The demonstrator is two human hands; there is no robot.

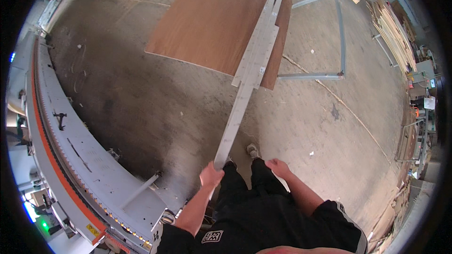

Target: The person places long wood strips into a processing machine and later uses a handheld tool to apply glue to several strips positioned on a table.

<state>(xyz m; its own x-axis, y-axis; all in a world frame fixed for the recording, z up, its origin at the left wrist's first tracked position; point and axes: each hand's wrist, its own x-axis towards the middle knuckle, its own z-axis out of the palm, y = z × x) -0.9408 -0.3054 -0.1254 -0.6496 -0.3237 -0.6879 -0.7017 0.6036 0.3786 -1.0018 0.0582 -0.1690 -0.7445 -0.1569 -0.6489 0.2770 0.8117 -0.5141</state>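
Observation:
My left hand (212, 176) is closed around the near end of a long, pale grey strip (231, 127). This strip runs away from me toward several similar pale strips (258, 51), laid lengthwise along the right side of a brown wood-grain panel (202, 21). Its far part merges with them, so I cannot tell where it ends. By my right thigh, my right hand (279, 167) hangs with its fingers curled in and nothing visible in them. It touches neither the strip nor the panel.
A long machine (89, 150) with a grey bed and orange edge curves along the left. Right of the panel is a grey metal frame (342, 37). Stacked boards (394, 35) stand at far right. Small scraps dot the concrete floor (301, 117).

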